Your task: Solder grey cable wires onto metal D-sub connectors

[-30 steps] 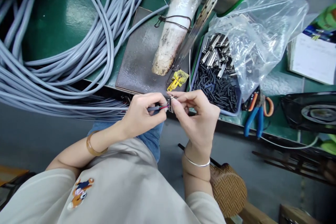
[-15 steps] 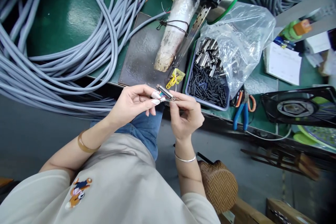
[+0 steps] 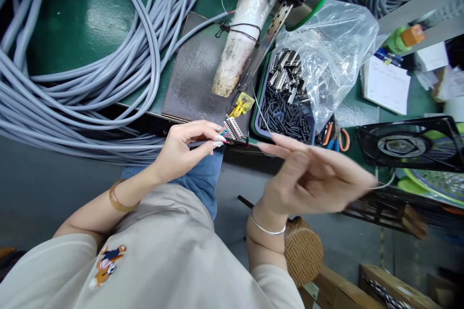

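Observation:
My left hand (image 3: 190, 142) is closed, thumb and fingers pinching a grey cable at its stripped end by the front edge of the bench. Fine coloured wires (image 3: 224, 131) run from the fingertips to a metal D-sub connector (image 3: 235, 127) with a row of pins. Blurred by motion, my right hand (image 3: 308, 174) is apart from the connector, over the bench's front edge. Its fingers look bent back towards the thumb, and a thin solder-like wire (image 3: 261, 113) leads down to them. The exact grip on that wire is smeared.
A soldering iron (image 3: 266, 38) slants down beside a wrapped tube (image 3: 235, 53) over a dark plate (image 3: 195, 67). A bin (image 3: 286, 142) contains connectors and black sleeves. Grey cables (image 3: 108, 82) fill the left; pliers, scissors (image 3: 344, 140) and a fan (image 3: 409, 145) lie right.
My right hand has moved away from the connector towards the right, and the thin wire now slants towards it. The connector has turned slightly in my left hand's hold.

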The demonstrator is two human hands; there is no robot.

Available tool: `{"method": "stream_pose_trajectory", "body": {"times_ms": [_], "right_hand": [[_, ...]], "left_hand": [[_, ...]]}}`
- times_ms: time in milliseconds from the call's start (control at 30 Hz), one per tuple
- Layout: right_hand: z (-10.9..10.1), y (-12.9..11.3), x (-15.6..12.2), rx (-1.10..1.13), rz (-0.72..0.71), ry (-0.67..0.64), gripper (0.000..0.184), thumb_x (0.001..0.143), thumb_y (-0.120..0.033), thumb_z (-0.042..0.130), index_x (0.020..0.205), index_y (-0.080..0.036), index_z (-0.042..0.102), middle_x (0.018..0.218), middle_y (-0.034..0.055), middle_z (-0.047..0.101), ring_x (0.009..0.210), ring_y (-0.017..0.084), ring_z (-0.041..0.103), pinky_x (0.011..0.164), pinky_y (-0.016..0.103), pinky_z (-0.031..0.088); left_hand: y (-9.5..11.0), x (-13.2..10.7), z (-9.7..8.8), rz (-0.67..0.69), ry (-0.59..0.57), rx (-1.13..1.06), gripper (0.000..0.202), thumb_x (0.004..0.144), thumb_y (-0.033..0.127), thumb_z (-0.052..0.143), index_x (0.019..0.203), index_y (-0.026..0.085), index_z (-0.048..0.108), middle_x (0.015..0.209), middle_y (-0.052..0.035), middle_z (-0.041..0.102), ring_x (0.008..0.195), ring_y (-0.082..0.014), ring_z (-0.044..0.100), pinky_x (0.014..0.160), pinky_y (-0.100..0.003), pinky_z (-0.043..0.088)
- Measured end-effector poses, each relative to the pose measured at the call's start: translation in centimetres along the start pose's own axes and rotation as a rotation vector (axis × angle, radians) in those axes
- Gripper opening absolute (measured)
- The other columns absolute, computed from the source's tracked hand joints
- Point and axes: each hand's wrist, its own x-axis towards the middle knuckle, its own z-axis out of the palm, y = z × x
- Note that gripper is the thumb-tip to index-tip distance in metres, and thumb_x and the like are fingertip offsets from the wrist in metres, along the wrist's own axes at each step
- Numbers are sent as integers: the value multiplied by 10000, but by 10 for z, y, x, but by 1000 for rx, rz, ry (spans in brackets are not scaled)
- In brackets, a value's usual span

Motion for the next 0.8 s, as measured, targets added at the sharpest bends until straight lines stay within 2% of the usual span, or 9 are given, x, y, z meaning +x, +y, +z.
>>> {"method": "stream_pose_trajectory", "body": {"times_ms": [67, 133, 233, 367, 533, 700, 800], "right_hand": [[21, 0, 2, -79, -140, 20, 268, 907, -107, 695, 1114, -275, 692, 900, -7, 810, 758, 184, 799, 719, 317, 678], [33, 0, 3, -138, -249, -29, 218, 866, -101, 746, 1020, -244, 689, 932, 6, 821, 800, 175, 802, 746, 289, 675], [40, 2, 0, -169, -299, -105, 188, 865, -94, 740, 948, -242, 658, 994, 24, 824, 836, 160, 800, 749, 260, 664], [49, 6, -6, -110, -204, -67, 209, 857, -56, 728, 931, -229, 638, 967, 26, 823, 830, 141, 793, 756, 241, 640], [57, 8, -12, 37, -21, -56, 160, 884, -98, 696, 936, -239, 643, 996, 18, 812, 897, 174, 788, 788, 317, 641], [59, 10, -13, 72, 11, -69, 136, 893, -113, 679, 920, -238, 631, 1026, 21, 806, 916, 169, 780, 797, 317, 638], [61, 12, -14, 85, 17, -83, 136, 895, -109, 671, 919, -234, 625, 1039, 30, 802, 930, 168, 776, 804, 315, 635]], "left_hand": [[1, 1, 0, -12, -2, -20, 66, 817, 191, 753, 794, 135, 779, 991, -106, 776, 619, -79, 659, 590, -195, 609], [2, 2, 1, -27, -5, -35, 91, 823, 219, 762, 800, 131, 769, 985, -105, 770, 624, -81, 657, 583, -188, 603], [4, 4, 2, -45, -6, -48, 111, 809, 239, 779, 808, 130, 755, 963, -96, 764, 629, -85, 652, 567, -180, 594], [6, 5, 3, -64, 25, -63, 72, 776, 154, 757, 842, 132, 738, 917, -65, 756, 600, -70, 647, 543, -158, 565], [8, 8, 1, -116, 15, -69, 110, 729, 112, 752, 831, 136, 719, 902, -50, 755, 584, -57, 637, 535, -149, 544], [4, 13, 3, -159, 66, -93, 154, 741, 208, 806, 783, 131, 679, 818, -28, 711, 525, -48, 605, 488, -148, 538], [5, 16, 5, -188, 99, -102, 184, 728, 209, 818, 771, 131, 657, 792, -14, 687, 499, -38, 583, 465, -141, 521]]}}
